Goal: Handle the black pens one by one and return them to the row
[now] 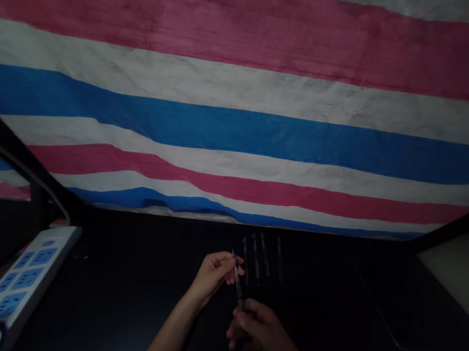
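Over a dark table, my left hand is closed in a pinch at the upper tip of a thin dark pen-like tool. My right hand is wrapped round the lower end of the same tool, just below and to the right of the left hand. Several similar slim dark tools lie side by side on the table just beyond my hands. The scene is dim, so finer detail of the tool is hard to make out.
A white and blue power strip lies at the left on the dark table. A pink, white and blue striped tarp hangs behind the table. A dark tray-like shape sits at the right.
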`<state>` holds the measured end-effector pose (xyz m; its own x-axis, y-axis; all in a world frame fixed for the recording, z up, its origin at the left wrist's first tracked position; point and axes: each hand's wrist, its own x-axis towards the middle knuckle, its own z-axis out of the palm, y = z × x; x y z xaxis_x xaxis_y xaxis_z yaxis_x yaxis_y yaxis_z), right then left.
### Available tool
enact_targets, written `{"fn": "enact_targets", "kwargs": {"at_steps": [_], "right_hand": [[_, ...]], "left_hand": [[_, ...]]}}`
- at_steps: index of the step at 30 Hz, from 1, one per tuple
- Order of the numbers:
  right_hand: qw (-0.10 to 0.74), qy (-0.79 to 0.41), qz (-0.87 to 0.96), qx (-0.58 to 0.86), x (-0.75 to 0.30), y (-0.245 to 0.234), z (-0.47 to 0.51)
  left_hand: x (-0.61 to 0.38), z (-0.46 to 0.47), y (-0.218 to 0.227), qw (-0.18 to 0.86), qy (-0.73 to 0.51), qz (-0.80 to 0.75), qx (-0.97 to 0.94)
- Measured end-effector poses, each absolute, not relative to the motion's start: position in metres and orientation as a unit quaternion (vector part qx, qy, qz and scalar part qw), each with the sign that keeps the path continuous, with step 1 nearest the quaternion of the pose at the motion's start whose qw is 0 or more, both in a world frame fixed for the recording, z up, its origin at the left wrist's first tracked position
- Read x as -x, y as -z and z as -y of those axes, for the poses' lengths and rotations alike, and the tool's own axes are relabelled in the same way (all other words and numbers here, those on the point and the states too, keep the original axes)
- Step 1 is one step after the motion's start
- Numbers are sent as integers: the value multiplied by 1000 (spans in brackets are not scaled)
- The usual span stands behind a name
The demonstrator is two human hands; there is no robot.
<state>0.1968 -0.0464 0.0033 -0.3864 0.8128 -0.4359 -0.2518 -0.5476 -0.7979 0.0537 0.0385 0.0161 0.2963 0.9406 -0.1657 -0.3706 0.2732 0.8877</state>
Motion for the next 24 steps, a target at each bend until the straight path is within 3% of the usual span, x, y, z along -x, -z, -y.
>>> {"fn": "enact_targets", "kwargs": {"at_steps": [24], "right_hand": [[351, -811, 255, 392, -198, -7, 44]], "left_hand": [[-54, -42, -17, 715, -478, -373, -348]]}}
